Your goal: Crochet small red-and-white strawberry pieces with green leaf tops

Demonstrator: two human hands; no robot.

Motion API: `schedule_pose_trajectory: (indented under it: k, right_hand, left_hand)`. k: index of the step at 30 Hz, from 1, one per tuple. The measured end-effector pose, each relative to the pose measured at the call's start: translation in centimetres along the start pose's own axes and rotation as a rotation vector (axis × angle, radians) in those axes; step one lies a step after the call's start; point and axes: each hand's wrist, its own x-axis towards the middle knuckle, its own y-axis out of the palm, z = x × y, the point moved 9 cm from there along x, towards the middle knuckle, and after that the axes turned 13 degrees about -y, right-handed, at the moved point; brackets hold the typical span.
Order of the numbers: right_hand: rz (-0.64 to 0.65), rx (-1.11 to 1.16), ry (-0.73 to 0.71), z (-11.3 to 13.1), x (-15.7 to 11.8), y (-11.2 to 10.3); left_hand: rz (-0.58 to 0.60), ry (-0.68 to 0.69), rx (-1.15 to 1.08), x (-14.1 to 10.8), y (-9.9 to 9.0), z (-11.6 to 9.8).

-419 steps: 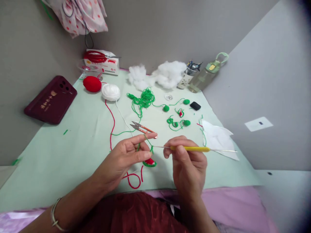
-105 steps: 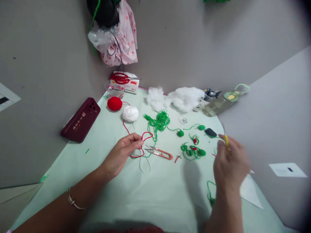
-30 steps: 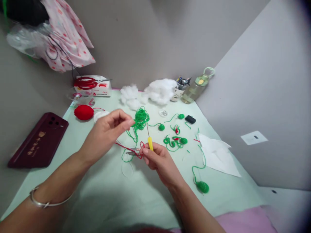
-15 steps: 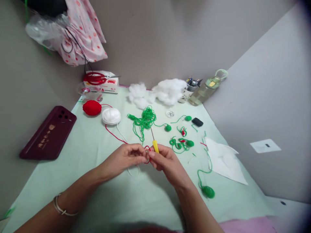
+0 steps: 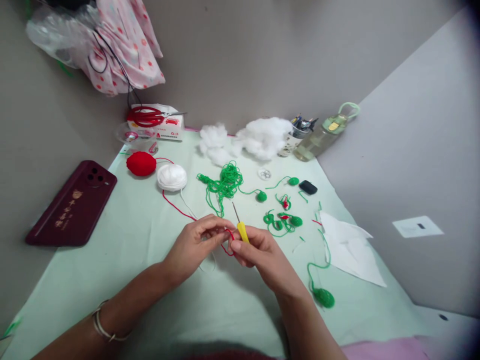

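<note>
My left hand [image 5: 193, 247] is closed in a pinch on a strand of red yarn [image 5: 228, 253] in front of me. Facing it, my right hand [image 5: 264, 255] grips a crochet hook [image 5: 242, 232] by its yellow handle, the metal shaft pointing up and away. Its thumb also presses near the red yarn, which bends in a loop between both hands. From my left fingers the red strand runs back toward the red yarn ball [image 5: 141, 164]. A thin white strand trails beside it from the white yarn ball [image 5: 171, 177]. My fingers partly hide the yarn ends.
Tangled green yarn [image 5: 228, 181] lies beyond my hands, with several small green crocheted pieces [image 5: 296, 221] to its right. White stuffing [image 5: 265, 139], a pen cup [image 5: 290, 142] and a bottle [image 5: 324, 134] stand along the back. A phone [image 5: 73, 205] leans at left; scissors [image 5: 146, 116] rest on a box.
My left fingers have stretched out more over the yarn, and the red loop between my hands hangs differently. The hook stays in my right hand, tilted slightly more left. The camera view has shifted a little.
</note>
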Motion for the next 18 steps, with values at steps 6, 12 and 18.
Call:
schedule_pose_trajectory:
  k: [6,12,18]
  right_hand:
    - [-0.322,-0.267,-0.136,1.4,-0.1,-3.2]
    - [-0.463,-0.409,-0.24,2.9,-0.5,-3.8]
    - [-0.162,-0.171,0.004,-0.6,0.4,-0.4]
  left_hand:
    - [0.114,-0.214,-0.261,-0.1,0.1,1.7]
    - [0.094,-0.286,-0.555,-0.3,0.1,3.0]
    - [-0.065,-0.211,-0.689,-0.7,-0.8,2.9]
